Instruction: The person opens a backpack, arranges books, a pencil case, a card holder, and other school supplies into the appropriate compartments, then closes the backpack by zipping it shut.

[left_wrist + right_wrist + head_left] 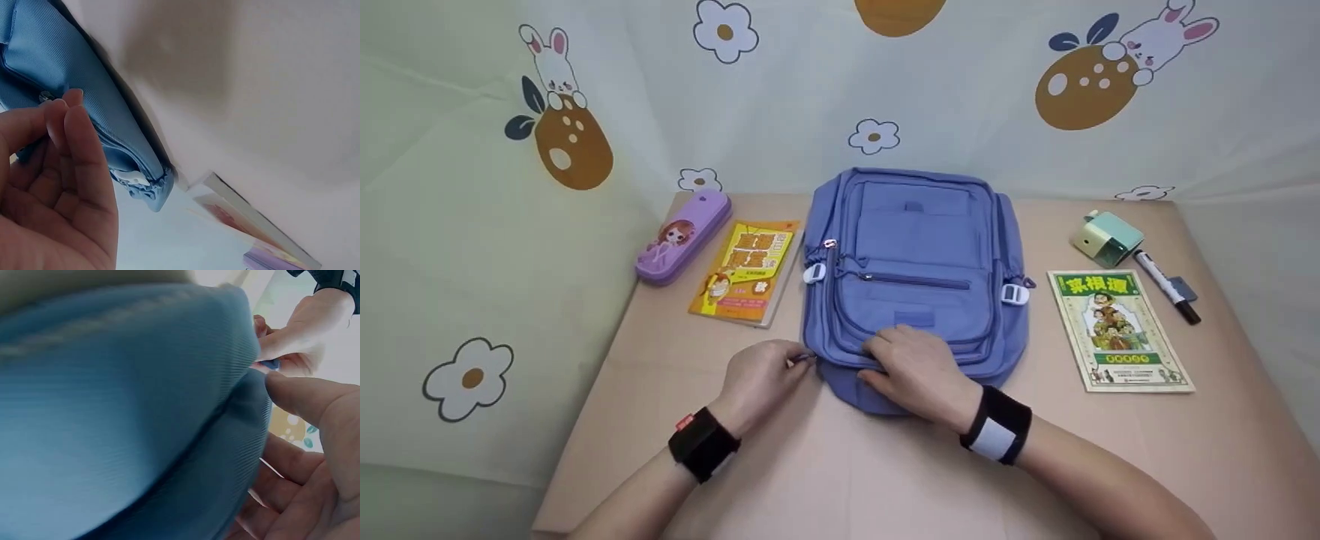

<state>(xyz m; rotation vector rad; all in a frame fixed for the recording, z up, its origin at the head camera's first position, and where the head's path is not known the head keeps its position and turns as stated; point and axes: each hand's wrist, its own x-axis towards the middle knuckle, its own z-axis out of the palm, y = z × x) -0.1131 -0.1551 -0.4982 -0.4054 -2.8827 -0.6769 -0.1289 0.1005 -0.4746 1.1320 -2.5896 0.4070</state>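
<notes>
A blue backpack [919, 240] lies front side up on the table, its bottom toward me. At its lower left edge my left hand [761, 379] pinches a zipper pull [805, 357] between thumb and fingers. The metal zipper slider [47, 97] shows right by the fingertips in the left wrist view. My right hand [919, 371] grips the bottom front edge of the bag, with fingers over the seam and thumb at the near side. In the right wrist view, the thumb [298, 396] sits at the fabric's edge and the other fingers are partly hidden behind it.
Left of the bag lie an orange-yellow book [746, 274] and a purple pencil case [684, 236]. On the right are a green-framed book [1121, 330], a mint-green pencil sharpener [1108, 237] and a marker [1166, 286]. A printed cloth [795, 112] hangs behind the table [840, 480].
</notes>
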